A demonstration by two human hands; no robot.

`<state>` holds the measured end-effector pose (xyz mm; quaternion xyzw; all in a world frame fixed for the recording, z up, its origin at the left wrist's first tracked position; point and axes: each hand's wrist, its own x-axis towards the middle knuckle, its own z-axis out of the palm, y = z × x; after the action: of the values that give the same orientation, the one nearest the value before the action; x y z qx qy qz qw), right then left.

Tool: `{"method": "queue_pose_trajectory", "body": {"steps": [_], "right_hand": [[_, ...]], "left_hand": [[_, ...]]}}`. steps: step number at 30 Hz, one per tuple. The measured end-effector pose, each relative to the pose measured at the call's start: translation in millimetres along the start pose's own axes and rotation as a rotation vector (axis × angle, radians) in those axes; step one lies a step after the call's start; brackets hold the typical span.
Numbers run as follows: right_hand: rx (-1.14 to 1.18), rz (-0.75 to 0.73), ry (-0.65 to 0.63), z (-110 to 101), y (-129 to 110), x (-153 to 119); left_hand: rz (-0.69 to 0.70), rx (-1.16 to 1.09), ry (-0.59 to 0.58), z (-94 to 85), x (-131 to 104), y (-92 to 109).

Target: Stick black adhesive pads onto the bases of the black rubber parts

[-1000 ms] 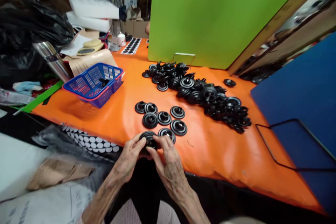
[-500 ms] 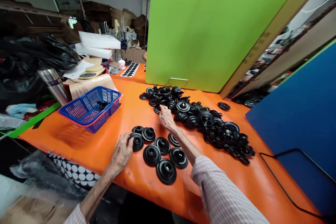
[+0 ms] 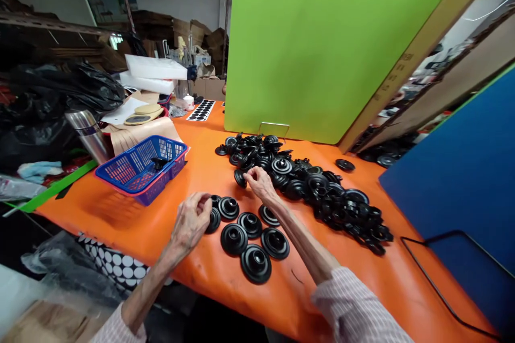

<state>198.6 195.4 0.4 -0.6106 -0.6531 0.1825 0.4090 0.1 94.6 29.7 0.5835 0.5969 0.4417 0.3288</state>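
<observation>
My right hand (image 3: 261, 183) pinches a black stepped disc (image 3: 240, 178) by its hub side, tilted on edge beside the front of a pile of similar black parts (image 3: 295, 188). My left hand (image 3: 191, 221) hovers at the left end of a group of black discs, fingers bent and slightly apart, with nothing visible in them. It partly covers a disc (image 3: 214, 221) there. Several more discs lie hub up in the group, among them a front one (image 3: 256, 263) and a middle one (image 3: 249, 224).
A blue basket (image 3: 140, 193) with a black part in it stands left on the orange table (image 3: 189, 262). A steel flask (image 3: 89, 136) is behind it. A green panel (image 3: 322, 53) rises at the back, a blue panel (image 3: 458, 187) with a black wire frame at right.
My right hand has drawn a disc slightly away from the pile, tilting it up. My left hand has come off the disc it touched and moved a little right and up.
</observation>
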Motion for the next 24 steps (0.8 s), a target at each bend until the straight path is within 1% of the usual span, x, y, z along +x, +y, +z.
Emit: {"method": "queue_pose_trajectory", "body": {"steps": [3,5,6,7,8,9,10,11,12,14,16,18,21,24], "right_hand": [[0.059,-0.007,-0.015,-21.0,-29.9,-42.3],[0.098,-0.033,-0.041,-35.3,-48.3,-74.5],[0.143,-0.056,-0.065,-43.0,-52.8,-89.7],[0.195,-0.082,-0.081,-51.8,-52.5,-103.8],[0.167,-0.083,-0.049,-62.4,-46.7,-117.0],[0.079,-0.061,0.025,-75.0,-35.6,-129.5],[-0.097,-0.012,0.151,-89.5,-19.7,-140.9],[-0.340,0.066,0.291,-105.0,-0.2,-150.9],[-0.430,0.131,0.371,-120.5,21.4,-159.1],[-0.521,0.210,0.459,-146.9,64.0,-169.3],[-0.566,0.239,0.458,-162.6,96.3,-173.4],[-0.588,0.244,0.423,-167.3,113.1,-176.1],[-0.601,0.240,0.372,-161.9,115.8,-183.5],[-0.611,0.236,0.364,-154.2,113.1,-191.2]], "left_hand": [[-0.198,-0.360,-0.171,16.9,6.0,23.3],[-0.294,-0.608,-0.278,26.8,1.7,33.2],[-0.341,-0.709,-0.318,28.7,-3.1,36.0],[-0.387,-0.784,-0.343,28.0,-9.2,37.4],[-0.431,-0.828,-0.360,24.6,-16.4,37.2],[-0.475,-0.841,-0.373,19.0,-24.5,35.5],[-0.518,-0.839,-0.392,12.2,-33.3,32.8],[-0.552,-0.832,-0.403,5.0,-42.7,29.4],[-0.580,-0.825,-0.413,-1.4,-52.4,25.8],[-0.629,-0.811,-0.406,-9.9,-71.3,19.3],[-0.670,-0.797,-0.374,-11.5,-87.5,14.9],[-0.701,-0.794,-0.370,-9.2,-100.2,12.3],[-0.701,-0.822,-0.395,-5.7,-113.8,9.5],[-0.701,-0.838,-0.403,-5.0,-121.8,4.7]]}}
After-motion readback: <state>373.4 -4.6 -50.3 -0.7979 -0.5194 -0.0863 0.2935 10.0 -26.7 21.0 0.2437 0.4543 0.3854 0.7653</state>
